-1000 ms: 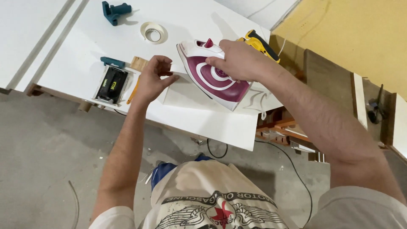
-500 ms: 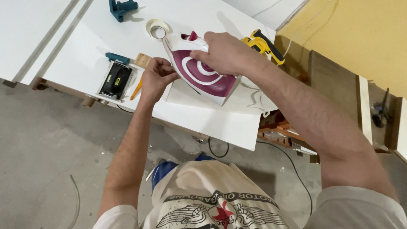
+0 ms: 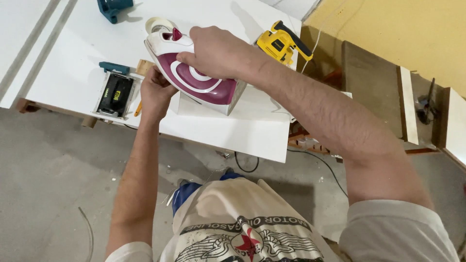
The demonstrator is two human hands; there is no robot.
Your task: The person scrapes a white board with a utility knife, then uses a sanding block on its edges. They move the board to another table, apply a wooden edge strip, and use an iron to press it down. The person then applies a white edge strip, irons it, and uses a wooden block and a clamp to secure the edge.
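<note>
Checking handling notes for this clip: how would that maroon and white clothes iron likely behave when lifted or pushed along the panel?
The clothes iron looks rigid and probably heavy for its size; the right hand wraps its whole top. Its flat sole would likely slide easily on the smooth white panel, and it seems unlikely to roll.

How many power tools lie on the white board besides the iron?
3: a teal tool at the far edge, a yellow sander past the right hand, a black-and-white one beside the left hand. Others may be hidden.
</note>
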